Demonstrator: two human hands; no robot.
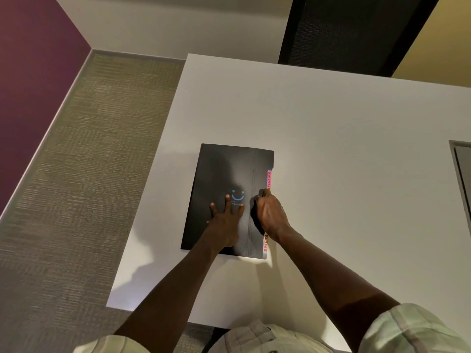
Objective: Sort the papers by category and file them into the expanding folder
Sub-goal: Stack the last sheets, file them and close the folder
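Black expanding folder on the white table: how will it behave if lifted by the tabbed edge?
The black expanding folder looks thin and flat, so probably light and bendy, sagging if lifted by one edge. Its smooth cover on the white table would likely slide; the left hand lies flat on it. The pink tabs seem flimsy.

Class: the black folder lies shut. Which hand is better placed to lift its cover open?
The right hand: its fingers curl at the folder's tabbed edge, while the left hand lies flat on the cover.
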